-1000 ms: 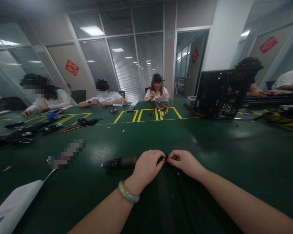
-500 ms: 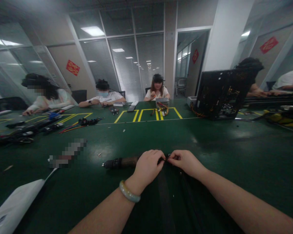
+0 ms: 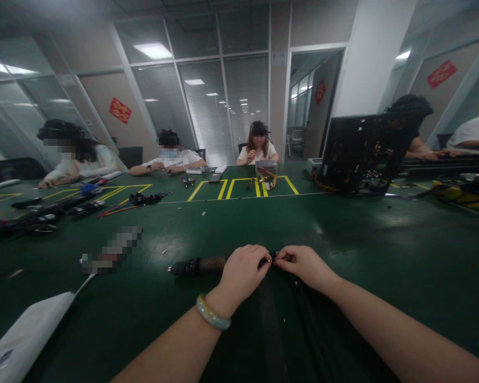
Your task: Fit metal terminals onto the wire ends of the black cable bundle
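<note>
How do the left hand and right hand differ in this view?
The left hand has a greenish bangle behind it; the right hand has none. The left hand points rightward, the right hand leftward. Both are close to a small gold-coloured piece.

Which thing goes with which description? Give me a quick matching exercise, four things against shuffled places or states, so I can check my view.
Things:
1. Left hand
2. Bangle
3. Tool
4. Computer case

Descriptions:
A. Black, standing upright on the table
B. Lying down, partly hidden
C. Fingertips close to the right hand
D. Pale greenish, being worn

Pairs: 1-C; 2-D; 3-B; 4-A
</note>
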`<state>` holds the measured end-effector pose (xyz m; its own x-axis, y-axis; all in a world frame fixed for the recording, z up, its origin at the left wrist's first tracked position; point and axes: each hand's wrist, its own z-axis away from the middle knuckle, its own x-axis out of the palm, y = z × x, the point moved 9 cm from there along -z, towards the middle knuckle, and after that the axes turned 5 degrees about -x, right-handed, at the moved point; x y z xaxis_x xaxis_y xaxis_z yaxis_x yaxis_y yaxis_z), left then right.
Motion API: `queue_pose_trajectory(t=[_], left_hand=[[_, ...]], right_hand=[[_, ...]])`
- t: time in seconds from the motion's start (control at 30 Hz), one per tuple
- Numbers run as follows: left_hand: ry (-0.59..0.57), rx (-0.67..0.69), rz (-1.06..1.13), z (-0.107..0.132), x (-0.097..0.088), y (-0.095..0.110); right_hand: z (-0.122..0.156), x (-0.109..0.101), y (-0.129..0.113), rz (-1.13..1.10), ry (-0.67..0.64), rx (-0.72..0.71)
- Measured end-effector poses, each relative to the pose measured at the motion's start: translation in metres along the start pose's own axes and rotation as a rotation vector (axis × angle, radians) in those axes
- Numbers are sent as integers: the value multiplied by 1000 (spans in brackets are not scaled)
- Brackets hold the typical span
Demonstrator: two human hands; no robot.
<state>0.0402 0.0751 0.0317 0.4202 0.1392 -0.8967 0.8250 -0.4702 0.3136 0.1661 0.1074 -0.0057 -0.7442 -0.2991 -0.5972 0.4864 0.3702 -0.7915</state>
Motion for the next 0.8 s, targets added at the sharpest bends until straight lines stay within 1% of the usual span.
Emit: queue_pose_trajectory(t=[0.27, 0.53, 0.8], left_hand=[[15, -27, -14, 2, -3, 1], [8, -9, -9, 1, -3, 2], [12, -10, -11, 1, -2, 2]], right_hand=[[1, 1, -1, 18, -8, 2], [0, 2, -1, 19, -6, -11], [-1, 4, 4, 20, -3, -19]])
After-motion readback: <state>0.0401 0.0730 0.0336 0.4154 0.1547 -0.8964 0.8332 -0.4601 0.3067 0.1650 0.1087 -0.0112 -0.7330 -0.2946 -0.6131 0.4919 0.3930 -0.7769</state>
